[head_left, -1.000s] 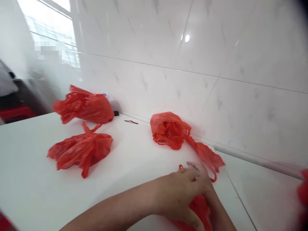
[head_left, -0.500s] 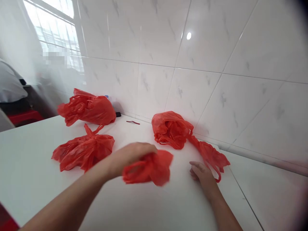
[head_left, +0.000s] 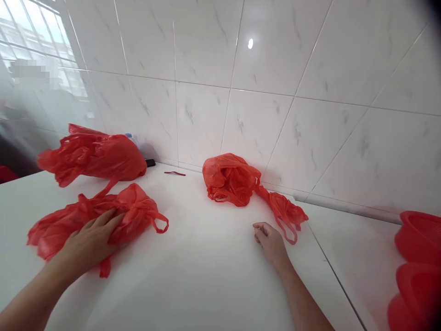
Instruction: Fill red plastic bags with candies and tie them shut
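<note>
Between red bags (head_left: 225, 170), dark-red strip (head_left: 175, 173)

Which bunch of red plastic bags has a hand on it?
The front-left bunch, under the left hand. Neither hand is on the back-left bunch or the bags farther right.

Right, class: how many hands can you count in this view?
2. The left hand lies on the crumpled bag at near left; the right hand is loosely curled beside the twisted bag. No other hand shows.
</note>
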A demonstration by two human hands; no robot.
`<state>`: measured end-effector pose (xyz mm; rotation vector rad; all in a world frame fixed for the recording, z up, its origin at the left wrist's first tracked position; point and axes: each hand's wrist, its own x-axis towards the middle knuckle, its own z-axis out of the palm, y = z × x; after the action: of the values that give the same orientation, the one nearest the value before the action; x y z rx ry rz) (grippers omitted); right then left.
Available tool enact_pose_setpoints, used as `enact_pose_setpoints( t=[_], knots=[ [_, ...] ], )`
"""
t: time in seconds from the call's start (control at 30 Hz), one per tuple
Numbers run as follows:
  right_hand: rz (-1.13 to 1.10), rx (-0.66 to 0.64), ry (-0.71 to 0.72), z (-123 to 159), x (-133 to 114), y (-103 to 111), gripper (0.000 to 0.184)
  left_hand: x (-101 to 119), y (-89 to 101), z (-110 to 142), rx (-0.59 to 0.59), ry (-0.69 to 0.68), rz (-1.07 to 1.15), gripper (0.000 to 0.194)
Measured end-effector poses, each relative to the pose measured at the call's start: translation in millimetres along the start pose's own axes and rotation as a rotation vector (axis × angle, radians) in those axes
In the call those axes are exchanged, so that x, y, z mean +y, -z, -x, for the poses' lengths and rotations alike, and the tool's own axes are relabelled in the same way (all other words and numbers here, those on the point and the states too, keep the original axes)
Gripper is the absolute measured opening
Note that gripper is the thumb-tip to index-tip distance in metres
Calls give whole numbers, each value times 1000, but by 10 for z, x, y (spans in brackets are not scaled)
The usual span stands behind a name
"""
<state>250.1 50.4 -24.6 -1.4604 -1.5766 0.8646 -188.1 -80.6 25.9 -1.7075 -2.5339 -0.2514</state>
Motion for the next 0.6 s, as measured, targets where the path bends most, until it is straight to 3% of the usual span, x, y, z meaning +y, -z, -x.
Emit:
enact_pose_setpoints(
  t=[0.13,0.27,0.37,0.5,0.6],
  knots=[
    [51,41,46,35,0,-13,23,-96,-167,-30,-39,5,-53,66],
    [126,220,120,91,-19,-39,26,-44,-55,20,-45,42,-152,66],
    [185,375,198,85,-59,13,27,124,85,81,87,8,-118,66],
    [314,576,279,-12,-76,191,37,527,292,156,280,-239,87,52],
    [426,703,249,-67,-3,296,47,884,347,180,192,-441,289,50]
  ],
)
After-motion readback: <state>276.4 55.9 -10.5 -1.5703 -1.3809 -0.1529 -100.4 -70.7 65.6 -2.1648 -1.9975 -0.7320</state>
